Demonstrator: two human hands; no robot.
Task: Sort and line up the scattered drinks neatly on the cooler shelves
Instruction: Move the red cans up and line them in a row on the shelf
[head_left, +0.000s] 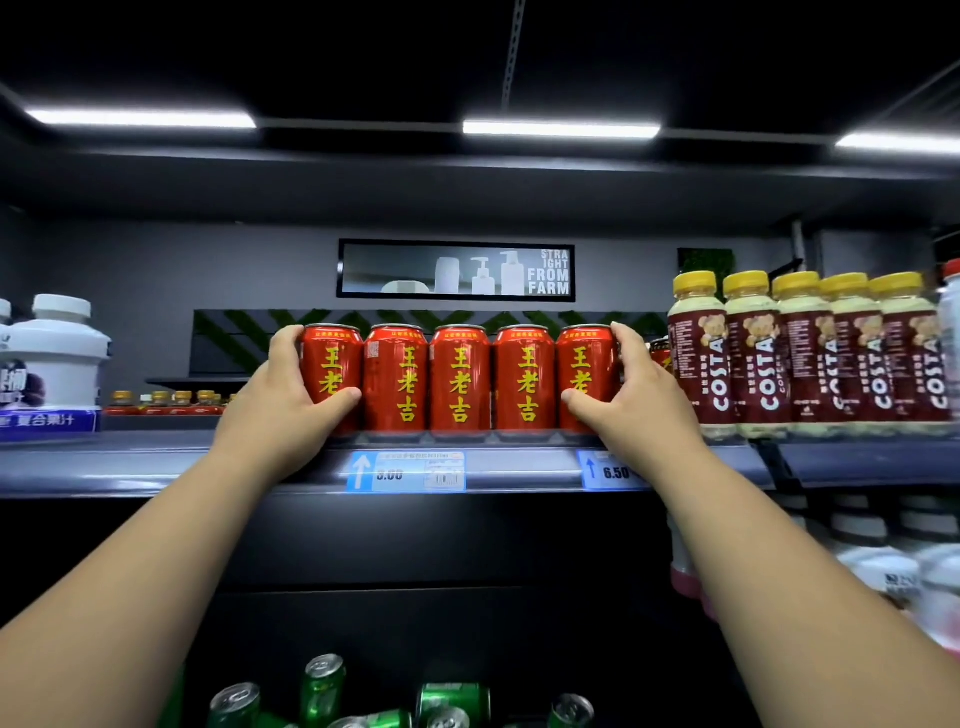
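Both hands (291, 395) (623, 395) cupping red cans' (460, 378) row ends

Dark ceiling with bright strip lights (561, 128), grey back wall (156, 270), framed sign (456, 270)

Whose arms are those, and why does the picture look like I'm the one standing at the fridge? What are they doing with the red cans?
A person wears a camera on their head, so you see what they see: their own two arms reaching out to a shop cooler. The left hand presses one end of a row of five red cans on the shelf. The right hand presses the other end, so the row is squeezed between them. Beside them stand Costa bottles with yellow caps, already neat. Down below, green cans lie jumbled.
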